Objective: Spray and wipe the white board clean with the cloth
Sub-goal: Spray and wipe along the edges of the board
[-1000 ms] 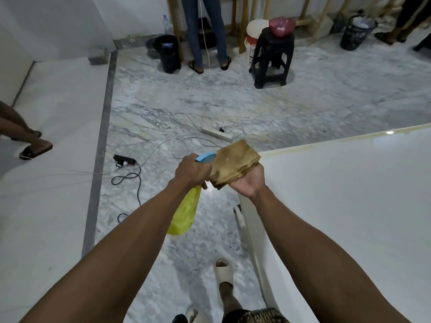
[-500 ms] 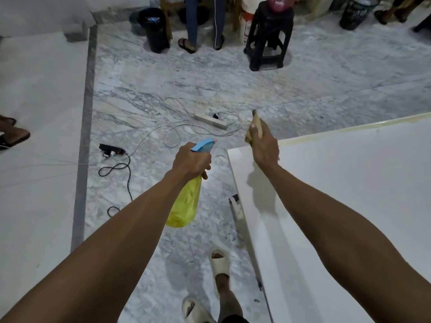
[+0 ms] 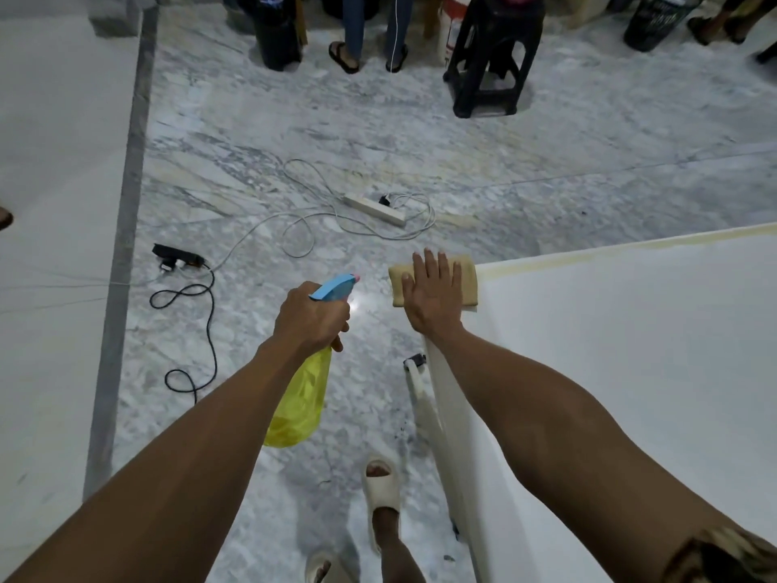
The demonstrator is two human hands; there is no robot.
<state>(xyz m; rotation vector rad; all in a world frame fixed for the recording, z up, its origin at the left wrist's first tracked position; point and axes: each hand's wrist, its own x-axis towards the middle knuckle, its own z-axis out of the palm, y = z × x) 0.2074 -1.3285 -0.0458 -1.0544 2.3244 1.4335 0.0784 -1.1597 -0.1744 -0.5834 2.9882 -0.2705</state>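
Board, white and broad, fills the right side of the view, its near-left corner jutting toward the person and a yellowish streak running along its far edge. On that corner lies the cloth, a folded tan pad, partly overhanging the corner. The right hand lies flat on it, fingers straight and together, pressing it down rather than gripping. Just left of the corner, over the floor, the left hand is curled round the neck of the bottle, a yellow sprayer with a blue head whose nozzle points roughly toward the cloth; whether a finger is on the trigger I cannot tell.

Wiping looks to be only starting at the corner, with most of the surface untouched. Next would likely be a sweep of the cloth across the board, keeping even pressure, and bringing the bottle over the board for spray. Cables and a power strip lie on the floor beyond.
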